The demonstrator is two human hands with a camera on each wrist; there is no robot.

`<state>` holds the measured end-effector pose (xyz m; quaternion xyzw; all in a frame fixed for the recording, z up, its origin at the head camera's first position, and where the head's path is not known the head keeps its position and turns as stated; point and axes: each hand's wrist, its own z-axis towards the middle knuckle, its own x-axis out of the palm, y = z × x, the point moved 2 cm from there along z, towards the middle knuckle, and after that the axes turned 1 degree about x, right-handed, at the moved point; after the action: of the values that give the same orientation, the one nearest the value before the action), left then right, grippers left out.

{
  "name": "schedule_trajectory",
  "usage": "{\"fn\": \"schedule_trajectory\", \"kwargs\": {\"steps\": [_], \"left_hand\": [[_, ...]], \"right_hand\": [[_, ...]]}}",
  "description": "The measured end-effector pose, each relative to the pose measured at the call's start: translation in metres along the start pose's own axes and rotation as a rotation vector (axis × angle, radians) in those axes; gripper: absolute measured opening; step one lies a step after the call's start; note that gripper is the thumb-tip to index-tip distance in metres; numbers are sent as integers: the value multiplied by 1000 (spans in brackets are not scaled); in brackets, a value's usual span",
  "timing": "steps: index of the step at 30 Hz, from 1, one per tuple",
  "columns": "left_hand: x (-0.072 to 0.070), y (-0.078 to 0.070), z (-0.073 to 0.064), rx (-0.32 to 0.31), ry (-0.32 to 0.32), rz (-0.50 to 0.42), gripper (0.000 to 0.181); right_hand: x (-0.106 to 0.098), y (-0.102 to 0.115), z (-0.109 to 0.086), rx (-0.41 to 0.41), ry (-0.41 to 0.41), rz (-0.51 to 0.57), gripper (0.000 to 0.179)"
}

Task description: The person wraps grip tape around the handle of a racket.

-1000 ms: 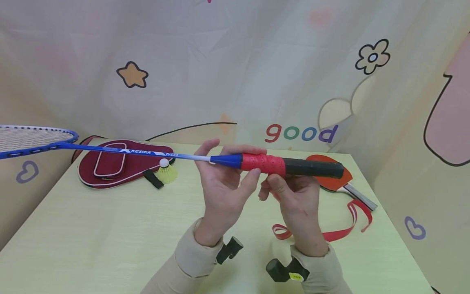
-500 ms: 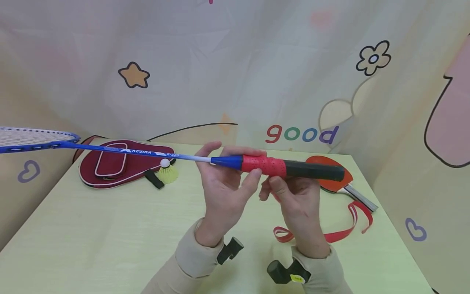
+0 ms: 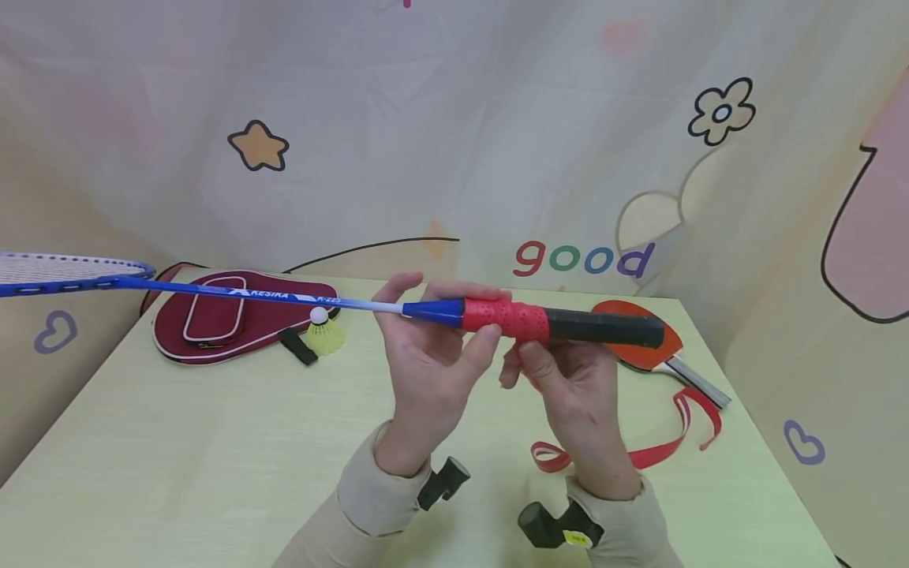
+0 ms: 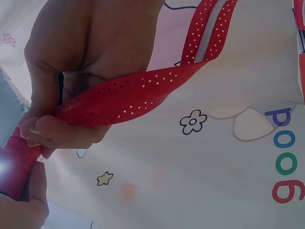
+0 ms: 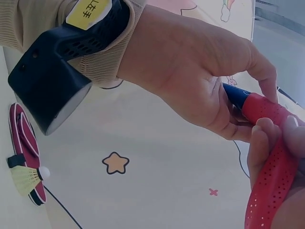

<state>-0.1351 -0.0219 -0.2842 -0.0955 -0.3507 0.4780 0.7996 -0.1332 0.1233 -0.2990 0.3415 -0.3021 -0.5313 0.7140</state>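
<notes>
Over the last second the change is small: the racket (image 3: 432, 312) has shifted slightly toward the person's left, and its strung head shows narrower, so it seems to have turned a little about its own length. The red tape (image 3: 506, 317) covers much the same stretch of the handle (image 3: 604, 327) as it did, the part next to the blue cone, while the rest toward the butt is bare black. I take this as a slight turn within the wrapping rather than a clear new lap.

The racket is held up above the surface (image 3: 248, 450), roughly level. The left grip (image 3: 429, 379) is closed lightly around it, thumb in front on the wrapped part and fingers behind. The right grip (image 3: 578, 394) is closed to a pinch on the tape just below the edge of the wrapping; whether its hidden fingers also touch the handle, I cannot tell.

Both wrist views show the perforated tape leaving that pinch as a loose strip. Much of the handle seems left to cover, so keeping the strip taut likely matters.
</notes>
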Motion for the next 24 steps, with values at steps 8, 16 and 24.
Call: {"fn": "schedule_trajectory", "kwargs": {"steps": [8,16,24], "left_hand": [[-1,0,-1,-33,-35,3,69],[-3,0,-1,-40,-52,11,69],[-4,1,-1,-46,-80,31,69]], "right_hand": [[3,0,3,-68,22,-2,29],[1,-3,3,-94,22,-11,24],[2,-4,3,-91,-2,18,34]]}}
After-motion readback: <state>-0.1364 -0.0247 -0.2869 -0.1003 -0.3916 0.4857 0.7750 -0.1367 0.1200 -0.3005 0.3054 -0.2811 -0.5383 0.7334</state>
